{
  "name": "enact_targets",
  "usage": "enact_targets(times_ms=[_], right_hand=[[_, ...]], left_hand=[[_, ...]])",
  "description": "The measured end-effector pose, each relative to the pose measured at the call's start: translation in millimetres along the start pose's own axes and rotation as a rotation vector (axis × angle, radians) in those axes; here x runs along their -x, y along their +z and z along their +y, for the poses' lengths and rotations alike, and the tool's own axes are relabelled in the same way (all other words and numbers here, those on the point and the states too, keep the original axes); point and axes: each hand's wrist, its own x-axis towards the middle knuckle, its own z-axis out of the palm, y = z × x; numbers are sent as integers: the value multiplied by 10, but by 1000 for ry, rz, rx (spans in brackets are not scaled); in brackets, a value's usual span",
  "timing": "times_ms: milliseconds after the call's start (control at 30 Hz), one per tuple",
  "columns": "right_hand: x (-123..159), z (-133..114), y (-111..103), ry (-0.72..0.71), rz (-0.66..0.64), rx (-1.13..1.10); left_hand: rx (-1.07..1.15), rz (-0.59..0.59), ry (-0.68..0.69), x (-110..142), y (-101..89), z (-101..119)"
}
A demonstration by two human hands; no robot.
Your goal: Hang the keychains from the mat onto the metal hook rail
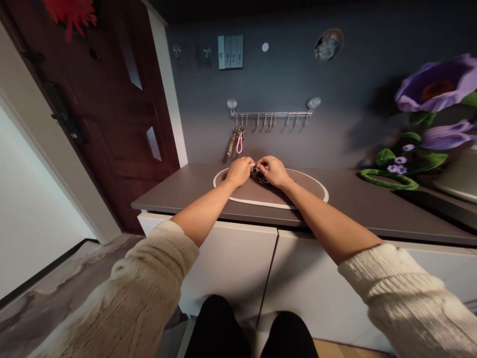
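Observation:
My left hand (240,170) and my right hand (273,171) meet over an oval mat (298,196) with a white rim, on a grey cabinet top (179,191). Both hands are closed, fingertips pinched together on a small dark metal thing (258,172) between them, which looks like a bunch of keys; most of it is hidden by my fingers. On the wall just behind hangs a metal hook rail (272,114), with a pink key fob (240,142) and a brownish fob (231,144) on its left hooks.
A dark red door (97,99) stands at the left. Purple artificial flowers (436,99) and a green looped stem (387,179) sit on the cabinet's right. White cabinet doors (231,263) are below the top. A round plaque (328,44) hangs on the grey wall.

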Motion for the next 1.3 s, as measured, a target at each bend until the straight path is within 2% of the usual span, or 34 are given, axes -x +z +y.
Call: enact_targets(times_ms=[333, 767, 1000, 1300], right_hand=[[13, 34, 11, 151, 18, -301], [-1, 30, -80, 185, 111, -207], [-195, -21, -140, 174, 170, -220], [-639, -126, -122, 203, 237, -230]], left_hand=[[59, 1, -13, 2, -24, 45], [-134, -13, -150, 47, -94, -2], [-102, -30, -222, 39, -83, -46], [-20, -36, -315, 9, -31, -85]])
